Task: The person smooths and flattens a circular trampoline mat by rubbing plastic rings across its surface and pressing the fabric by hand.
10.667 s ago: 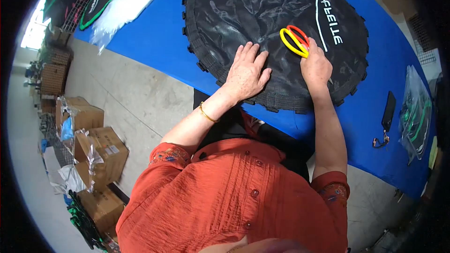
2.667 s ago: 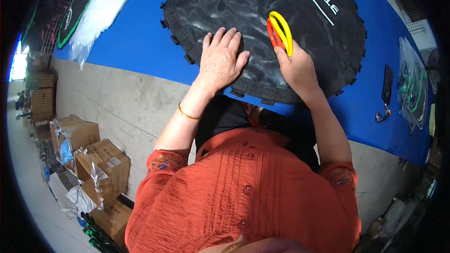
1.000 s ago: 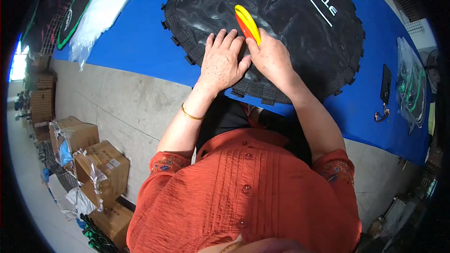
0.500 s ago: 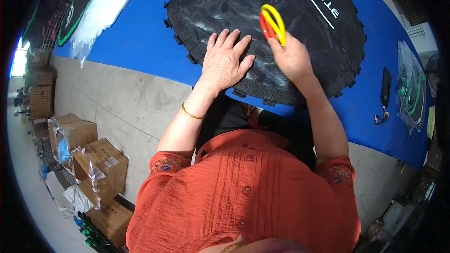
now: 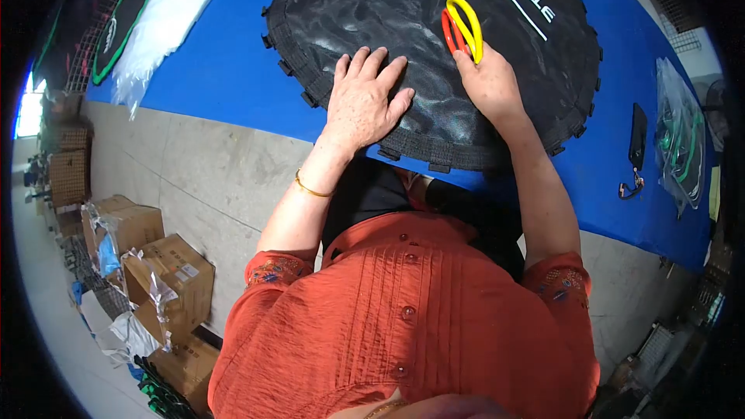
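Note:
A round black mesh mat (image 5: 372, 19) with white lettering and black tabs around its rim lies on the blue table. Flat on its near left part rests my left hand (image 5: 363, 101), fingers stretched and slightly spread, holding nothing. My right hand (image 5: 493, 87) is closed around the lower end of a tool with red and yellow looped handles (image 5: 475, 27). The loops point away from me, over the middle of the mat. My fingers hide the rest of the tool, so its kind cannot be made out.
The blue table (image 5: 209, 54) carries clear plastic sheeting (image 5: 167, 27) at left. On the right lie a black slim object (image 5: 638, 140) with a short cord and a plastic-wrapped green-edged item (image 5: 683, 140). Opened cardboard boxes (image 5: 182, 279) stand on the floor at left.
The mat and both hands appear slightly shifted in the view. My right hand, with the looped tool, has moved a little right and turned slightly. My left hand stays flat on the mat.

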`<state>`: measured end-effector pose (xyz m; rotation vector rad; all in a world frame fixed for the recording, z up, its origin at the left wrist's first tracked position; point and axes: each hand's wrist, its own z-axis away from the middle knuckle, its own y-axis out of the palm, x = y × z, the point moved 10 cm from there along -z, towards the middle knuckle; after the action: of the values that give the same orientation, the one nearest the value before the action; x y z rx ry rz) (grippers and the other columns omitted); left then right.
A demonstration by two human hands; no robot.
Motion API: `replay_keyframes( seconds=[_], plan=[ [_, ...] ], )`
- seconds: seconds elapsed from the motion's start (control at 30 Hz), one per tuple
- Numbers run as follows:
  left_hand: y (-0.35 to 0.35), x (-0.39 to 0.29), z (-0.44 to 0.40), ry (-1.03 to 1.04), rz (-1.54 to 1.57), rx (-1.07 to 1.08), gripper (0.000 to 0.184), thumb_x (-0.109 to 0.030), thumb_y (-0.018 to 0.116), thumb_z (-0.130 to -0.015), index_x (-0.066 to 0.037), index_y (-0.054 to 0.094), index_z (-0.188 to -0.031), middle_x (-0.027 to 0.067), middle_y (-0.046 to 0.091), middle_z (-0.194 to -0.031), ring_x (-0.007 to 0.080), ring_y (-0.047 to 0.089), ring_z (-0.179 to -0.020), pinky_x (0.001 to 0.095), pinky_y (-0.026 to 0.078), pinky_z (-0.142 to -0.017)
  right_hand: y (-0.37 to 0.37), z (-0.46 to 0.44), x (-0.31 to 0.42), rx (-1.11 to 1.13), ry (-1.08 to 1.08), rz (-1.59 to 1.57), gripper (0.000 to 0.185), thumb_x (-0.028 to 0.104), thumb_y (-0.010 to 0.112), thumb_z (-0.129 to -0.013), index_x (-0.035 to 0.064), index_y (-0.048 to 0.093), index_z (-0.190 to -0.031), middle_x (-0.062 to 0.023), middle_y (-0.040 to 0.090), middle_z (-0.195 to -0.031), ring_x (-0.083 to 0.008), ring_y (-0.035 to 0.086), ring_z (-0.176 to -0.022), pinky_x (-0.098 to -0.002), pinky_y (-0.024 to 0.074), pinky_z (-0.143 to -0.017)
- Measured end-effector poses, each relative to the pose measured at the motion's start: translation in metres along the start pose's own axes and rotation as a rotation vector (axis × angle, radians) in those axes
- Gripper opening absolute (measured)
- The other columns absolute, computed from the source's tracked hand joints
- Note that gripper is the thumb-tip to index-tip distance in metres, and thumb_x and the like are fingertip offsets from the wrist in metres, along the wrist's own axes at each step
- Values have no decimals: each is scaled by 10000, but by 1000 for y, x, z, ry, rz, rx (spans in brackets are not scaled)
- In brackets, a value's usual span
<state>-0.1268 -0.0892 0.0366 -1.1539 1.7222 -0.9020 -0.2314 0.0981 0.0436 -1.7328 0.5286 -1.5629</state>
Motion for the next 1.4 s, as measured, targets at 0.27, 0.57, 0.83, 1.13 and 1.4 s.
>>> replay_keyframes(
  seconds=[0.27,0.57,0.83,1.13,1.4],
  plan=[
    [0,-2,0,-6,-26,27,563,-449,688,-1012,-145,650,-1485,207,597,-1528,413,503,-1466,623,351,-1244,2,3,4,17,-80,45,385,359,647,-1062,52,704,-1288,-257,770,-1078,-473,735,-1040,-560,569,-910],
    [-2,-3,0,-1,-27,17,558,-448,688,-1013,-142,654,-1477,204,602,-1523,409,509,-1459,620,357,-1237,5,-3,7,47,-93,127,376,406,631,-1072,76,717,-1230,-232,779,-1060,-445,748,-1037,-545,576,-904],
    [-4,-2,0,1,-22,7,555,-438,697,-1005,-137,658,-1469,206,607,-1511,414,514,-1449,627,360,-1232,3,-13,15,82,-152,195,365,413,631,-1072,101,720,-1240,-209,784,-1058,-434,749,-1035,-551,572,-890],
    [-4,-2,0,-5,-6,18,550,-432,694,-1008,-132,658,-1468,208,603,-1517,417,509,-1456,624,356,-1237,7,-26,23,82,-208,254,348,407,637,-1068,144,719,-1282,-194,789,-1039,-427,754,-1019,-550,574,-880],
    [-7,-3,-2,15,15,-39,536,-401,722,-960,-114,678,-1411,203,622,-1463,425,532,-1410,612,384,-1203,11,-42,31,51,-277,262,321,412,632,-1070,130,699,-1206,-211,773,-1032,-462,727,-1023,-570,561,-866]
  ],
)
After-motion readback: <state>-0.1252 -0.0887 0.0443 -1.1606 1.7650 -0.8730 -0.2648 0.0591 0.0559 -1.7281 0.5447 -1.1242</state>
